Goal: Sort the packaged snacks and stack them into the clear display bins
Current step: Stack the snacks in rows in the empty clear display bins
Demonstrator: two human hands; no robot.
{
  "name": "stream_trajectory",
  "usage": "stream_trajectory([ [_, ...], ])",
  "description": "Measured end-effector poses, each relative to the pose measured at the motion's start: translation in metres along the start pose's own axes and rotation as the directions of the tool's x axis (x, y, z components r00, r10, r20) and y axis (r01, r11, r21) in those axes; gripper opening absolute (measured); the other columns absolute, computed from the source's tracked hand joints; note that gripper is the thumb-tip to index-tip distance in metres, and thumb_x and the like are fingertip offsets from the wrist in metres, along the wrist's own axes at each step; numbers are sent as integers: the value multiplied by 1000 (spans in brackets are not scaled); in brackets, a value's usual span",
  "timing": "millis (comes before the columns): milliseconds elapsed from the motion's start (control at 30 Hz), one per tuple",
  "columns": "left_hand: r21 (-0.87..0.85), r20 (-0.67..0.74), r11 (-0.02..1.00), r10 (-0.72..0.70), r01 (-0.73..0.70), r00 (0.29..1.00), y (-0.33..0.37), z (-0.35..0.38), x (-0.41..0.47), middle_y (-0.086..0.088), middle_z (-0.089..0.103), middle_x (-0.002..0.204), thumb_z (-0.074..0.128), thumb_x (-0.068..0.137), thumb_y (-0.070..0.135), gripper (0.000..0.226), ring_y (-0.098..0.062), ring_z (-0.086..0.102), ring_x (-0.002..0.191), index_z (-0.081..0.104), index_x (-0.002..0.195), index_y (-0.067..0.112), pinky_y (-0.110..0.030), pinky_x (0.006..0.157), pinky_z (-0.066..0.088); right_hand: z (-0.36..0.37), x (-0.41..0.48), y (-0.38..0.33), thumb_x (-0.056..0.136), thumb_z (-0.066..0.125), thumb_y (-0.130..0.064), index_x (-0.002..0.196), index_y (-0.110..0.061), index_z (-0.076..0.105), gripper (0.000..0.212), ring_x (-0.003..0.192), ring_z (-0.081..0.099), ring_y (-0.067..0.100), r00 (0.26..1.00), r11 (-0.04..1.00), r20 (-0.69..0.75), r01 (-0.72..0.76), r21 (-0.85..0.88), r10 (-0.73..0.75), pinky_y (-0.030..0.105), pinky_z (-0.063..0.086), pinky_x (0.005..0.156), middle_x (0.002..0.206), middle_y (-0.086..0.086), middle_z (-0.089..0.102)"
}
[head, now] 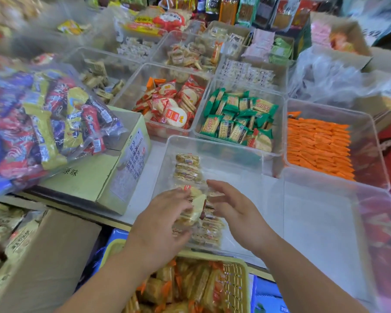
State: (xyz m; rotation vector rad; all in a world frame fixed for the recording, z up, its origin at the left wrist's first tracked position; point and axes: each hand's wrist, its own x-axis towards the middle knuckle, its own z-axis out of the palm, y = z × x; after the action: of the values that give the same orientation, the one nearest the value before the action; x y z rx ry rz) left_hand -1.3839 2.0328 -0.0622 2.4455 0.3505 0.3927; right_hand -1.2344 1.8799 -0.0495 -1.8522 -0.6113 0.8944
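Closest to the lens, just below the near rim of the clear bin (212,141): yellow basket (236,281) heaped with orange-trimmed snack packs. Over the bin's near-left quarter, left hand (165,213) curled round a pale cracker packet (198,207); right hand (233,206) loose and straight-fingered just right of it, gripping nothing, contact with the wrappers impossible to tell. Inside, along the bin's left wall: row of matching packets (187,168), laid one against the next, the row's long axis running from near rim to far rim, each packet's own length lying across it, roughly parallel to the near rim. Held packet tilted, one end seemingly raised toward the far rim, exact heading blurred. Judged as mid-placement, with the bin's right side not yet filled. To do it well: turn the packet crosswise to match its neighbours, lower it into line with the row, steady the stack from the right with the free hand, press flush to the left wall before letting go. Beyond the bin's far rim, green-wrapped crackers (239,118) in another tub; to its far right, orange packs (318,145); to its left, cardboard box (88,177).
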Motion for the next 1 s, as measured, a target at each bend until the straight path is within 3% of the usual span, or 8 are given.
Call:
stream_trajectory([
  [200,20,-31,977,215,-214,976,36,2,-5,1,55,141,96,56,5,64,-22,56,125,55,101,25,-39,79,63,4,-51,0,88,69,-29,133,-52,51,53,90,71,15,995,968,-87,71,242,-52,26,58,78,114,-19,69],
  [367,-19,-121,969,241,-245,963,57,5,-13,3,53,143,92,65,6,45,-21,61,127,65,99,18,-30,98,55,-2,-63,10,83,69,-25,130,-46,58,52,88,69,20,989,810,-137,40,585,51,34,56,79,100,-1,70],
  [433,-237,-161,967,56,-94,985,64,5,-15,13,64,135,87,74,10,39,-6,63,123,66,103,26,-20,97,53,-12,-63,13,78,59,-22,125,-41,66,50,94,68,22,991,750,-128,53,660,42,37,54,81,103,5,69],
  [533,-688,58,683,-286,245,957,75,2,-12,16,75,110,82,82,21,30,-5,72,102,67,98,41,-20,86,58,-26,-65,17,70,63,-20,135,-28,63,66,121,63,27,999,716,-35,41,697,-23,41,50,98,129,8,66],
  [633,-728,171,606,-292,320,941,70,2,-6,7,75,109,77,79,47,24,-12,72,104,68,102,42,-27,88,58,-31,-63,16,81,67,-14,137,-17,61,57,126,60,24,984,810,96,67,583,-150,40,48,103,134,10,66],
  [833,-399,195,798,-408,452,892,26,5,13,25,60,132,68,71,77,65,-2,57,122,57,129,50,-29,98,47,-35,-20,16,91,73,-18,116,-26,71,27,105,71,26,999,907,-11,45,418,-45,34,59,86,110,8,76],
  [933,-74,108,836,-536,544,838,-14,9,27,9,44,149,72,76,69,89,-18,41,138,39,151,34,-36,104,38,-52,27,13,93,72,-24,101,-34,67,13,85,70,13,963,999,-267,-22,25,28,27,58,71,91,-4,74],
  [1000,33,166,786,-613,617,772,-42,15,34,-4,31,163,73,80,66,106,-28,32,147,20,161,23,-45,112,34,-61,62,12,93,70,-33,93,-37,58,13,70,61,14,948,924,-316,-79,-374,-46,27,45,52,77,-10,63],
])
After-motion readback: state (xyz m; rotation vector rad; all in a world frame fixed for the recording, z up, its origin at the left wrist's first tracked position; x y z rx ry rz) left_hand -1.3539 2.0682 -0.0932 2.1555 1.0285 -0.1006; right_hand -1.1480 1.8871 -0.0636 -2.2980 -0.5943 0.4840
